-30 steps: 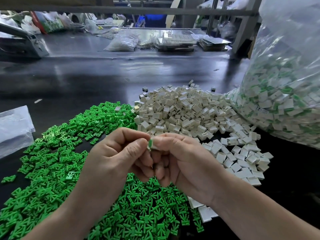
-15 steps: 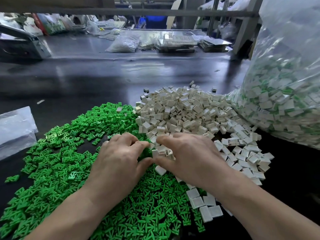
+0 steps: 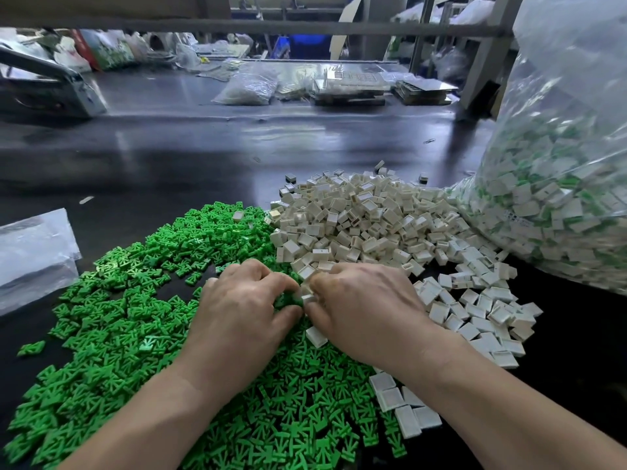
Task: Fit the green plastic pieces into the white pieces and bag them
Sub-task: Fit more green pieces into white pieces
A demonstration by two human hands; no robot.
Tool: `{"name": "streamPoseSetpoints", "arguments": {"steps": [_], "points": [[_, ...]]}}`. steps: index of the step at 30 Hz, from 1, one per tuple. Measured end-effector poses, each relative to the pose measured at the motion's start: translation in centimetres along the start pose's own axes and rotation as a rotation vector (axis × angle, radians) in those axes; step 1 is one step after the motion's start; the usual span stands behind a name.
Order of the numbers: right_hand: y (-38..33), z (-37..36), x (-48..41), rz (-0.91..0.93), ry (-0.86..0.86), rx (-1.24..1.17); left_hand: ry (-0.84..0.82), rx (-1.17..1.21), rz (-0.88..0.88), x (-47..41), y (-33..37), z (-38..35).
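head view: at frame centre the left hand (image 3: pixel 244 310) curls round green pieces (image 3: pixel 118 317) and the right hand (image 3: pixel 366 310) pinches a white piece (image 3: pixel 308 297), its long axis hidden. the white heap (image 3: pixel 366 218) lies above the hands, the filled bag (image 3: pixel 559 198) at right, on a dark glossy table (image 3: pixel 169 157).

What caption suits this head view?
Assembly bench: left hand and right hand pick where green pieces meet white pieces, filled bag alongside.

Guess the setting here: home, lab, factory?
Most likely a factory hand-assembly bench: bulk heaps of green pieces and white pieces on a long dark worktable, plus a big clear bag of finished parts.
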State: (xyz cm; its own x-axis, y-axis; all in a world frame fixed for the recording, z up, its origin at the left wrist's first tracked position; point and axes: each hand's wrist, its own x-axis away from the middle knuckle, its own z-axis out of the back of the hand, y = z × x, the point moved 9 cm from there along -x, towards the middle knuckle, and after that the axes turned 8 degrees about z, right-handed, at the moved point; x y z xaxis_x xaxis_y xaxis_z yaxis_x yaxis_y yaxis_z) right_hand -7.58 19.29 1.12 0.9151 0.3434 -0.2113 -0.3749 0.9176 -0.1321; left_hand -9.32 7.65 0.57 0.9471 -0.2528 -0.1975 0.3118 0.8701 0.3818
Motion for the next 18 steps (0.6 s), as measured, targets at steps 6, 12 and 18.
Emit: {"name": "streamPoseSetpoints", "arguments": {"steps": [6,12,18], "points": [[0.2,-0.9,0.1,-0.038,-0.036,-0.103,0.048,0.071,-0.051,0.1,0.3,0.6],[0.6,-0.6,0.2,-0.068,0.018,-0.214,0.087,0.144,-0.121,0.2,0.8,1.1],[0.2,-0.2,0.5,-0.046,0.062,-0.279,0.16,0.242,-0.154,0.5,0.9,2.1]]}}
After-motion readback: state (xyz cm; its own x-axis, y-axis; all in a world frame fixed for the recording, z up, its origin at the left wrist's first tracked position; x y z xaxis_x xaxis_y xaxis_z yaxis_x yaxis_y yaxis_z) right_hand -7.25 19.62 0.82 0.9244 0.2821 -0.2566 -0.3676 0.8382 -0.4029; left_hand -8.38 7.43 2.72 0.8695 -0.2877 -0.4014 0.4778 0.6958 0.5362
